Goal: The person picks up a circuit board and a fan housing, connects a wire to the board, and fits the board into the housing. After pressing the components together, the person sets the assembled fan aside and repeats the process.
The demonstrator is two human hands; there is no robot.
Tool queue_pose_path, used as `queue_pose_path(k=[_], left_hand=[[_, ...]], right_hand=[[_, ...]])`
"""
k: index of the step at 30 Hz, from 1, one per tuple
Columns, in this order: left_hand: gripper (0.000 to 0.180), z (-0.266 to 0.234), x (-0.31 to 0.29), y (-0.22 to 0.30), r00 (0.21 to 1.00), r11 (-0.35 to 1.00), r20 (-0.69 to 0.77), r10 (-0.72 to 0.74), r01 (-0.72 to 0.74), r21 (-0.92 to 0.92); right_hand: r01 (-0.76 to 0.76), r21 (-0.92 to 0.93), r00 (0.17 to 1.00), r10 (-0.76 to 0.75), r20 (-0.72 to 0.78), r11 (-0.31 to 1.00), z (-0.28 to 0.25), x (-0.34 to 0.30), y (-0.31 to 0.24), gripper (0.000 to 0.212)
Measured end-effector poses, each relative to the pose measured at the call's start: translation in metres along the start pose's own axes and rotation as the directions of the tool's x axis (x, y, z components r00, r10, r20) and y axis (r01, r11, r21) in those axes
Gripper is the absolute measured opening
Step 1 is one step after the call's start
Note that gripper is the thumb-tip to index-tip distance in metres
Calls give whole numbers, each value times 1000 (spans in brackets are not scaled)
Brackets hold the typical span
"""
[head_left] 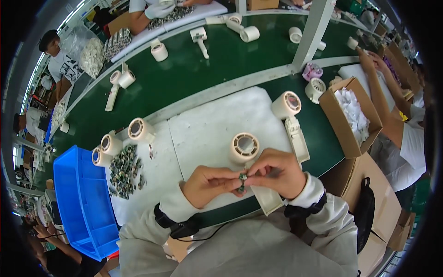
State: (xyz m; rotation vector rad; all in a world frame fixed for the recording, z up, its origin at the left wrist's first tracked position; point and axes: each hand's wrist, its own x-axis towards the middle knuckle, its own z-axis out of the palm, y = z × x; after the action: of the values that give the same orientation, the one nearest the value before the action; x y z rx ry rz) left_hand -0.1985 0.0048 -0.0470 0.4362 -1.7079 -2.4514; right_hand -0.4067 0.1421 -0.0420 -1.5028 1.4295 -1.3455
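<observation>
Far left we see the blue bin (78,203), nothing visible inside, with a pile of small green parts (123,171) just right of it on the white mat (207,129); far right the cardboard box (350,115) holds white scraps. Mat's near edge sits right at our wrists, bare patch behind the hands. Left hand (207,184) and right hand (276,171) both pinch shut on the small green component (242,177), near centre, beside the cream fan housing (243,147).

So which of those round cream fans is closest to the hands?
The cream fan just above the right hand, touching its fingers; the others lie farther off on the white mat.
</observation>
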Motion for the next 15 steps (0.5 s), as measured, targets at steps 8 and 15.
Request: queue_pose_path(k=[8,15], left_hand=[[31,-4,0,2,999,993,25,-24,21,120],[29,9,6,-9,966,994,-236,108,-97,58]], right_hand=[[-67,-13,998,67,-8,998,4,1,-6,21],[163,-261,961,-213,-175,952,15,2,9,25]])
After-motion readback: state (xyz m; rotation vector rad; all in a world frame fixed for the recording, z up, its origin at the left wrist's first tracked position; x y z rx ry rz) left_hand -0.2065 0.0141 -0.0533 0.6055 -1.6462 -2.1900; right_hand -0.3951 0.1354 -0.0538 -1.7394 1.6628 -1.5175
